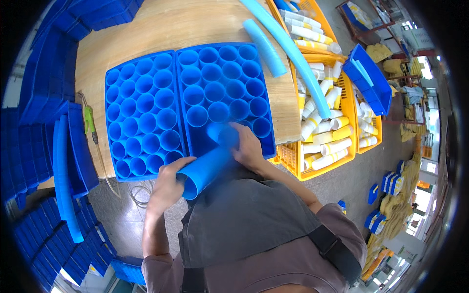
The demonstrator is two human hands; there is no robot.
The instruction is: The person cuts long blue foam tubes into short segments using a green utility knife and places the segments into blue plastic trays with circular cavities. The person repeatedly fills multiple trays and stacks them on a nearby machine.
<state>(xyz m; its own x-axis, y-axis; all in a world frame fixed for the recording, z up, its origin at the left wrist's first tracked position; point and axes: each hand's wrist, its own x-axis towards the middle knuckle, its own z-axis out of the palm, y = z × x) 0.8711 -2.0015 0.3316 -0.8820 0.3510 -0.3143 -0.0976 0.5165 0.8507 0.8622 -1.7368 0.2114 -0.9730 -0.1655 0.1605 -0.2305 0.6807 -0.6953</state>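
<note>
My left hand (168,185) is closed round the near end of a wide blue plastic tube (207,168), which lies slanting in front of my apron with its open mouth toward me. My right hand (248,146) is closed on a short blue tube (222,134), blurred by motion, over the near part of the right blue bin (198,139). Where the two tubes meet, I cannot tell whether they touch. In that bin, several blue tubes stand upright in rows, mouths up. Beside it, the left blue bin (108,115) is packed with similar upright tubes.
Both bins stand on a wooden table (195,24). A long pale-blue tube (298,58) and a shorter one (264,46) lie at its right side. Yellow crates (317,171) of white and yellow tubes stand right. A green air gun (89,119) and stacked blue bins (41,68) are left.
</note>
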